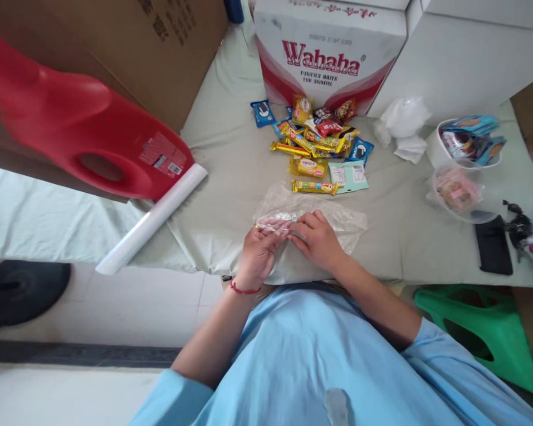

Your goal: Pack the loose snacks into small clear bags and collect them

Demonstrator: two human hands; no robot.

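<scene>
A crinkled clear plastic bag (pixel 344 223) lies at the table's front edge, spread out under both hands. My left hand (pixel 258 251), with a red cord on the wrist, grips the bag, its fingertips partly covered by the film. My right hand (pixel 318 241) meets it from the other side, fingers bent and pinching the plastic near the left fingertips. Just beyond the bag lies a yellow wrapped snack stick (pixel 314 187). Behind that are a yellow snack packet (pixel 308 167), a pale green packet (pixel 349 176) and a pile of small wrapped snacks (pixel 322 137).
A Wahaha carton (pixel 324 59) stands at the back. To the left are a red plastic jug (pixel 128 142) and a white roll (pixel 153 219). On the right sit a white bowl (pixel 434 148) of packets, a clear tub (pixel 457 192), crumpled white plastic (pixel 404 121) and a black phone (pixel 493 245).
</scene>
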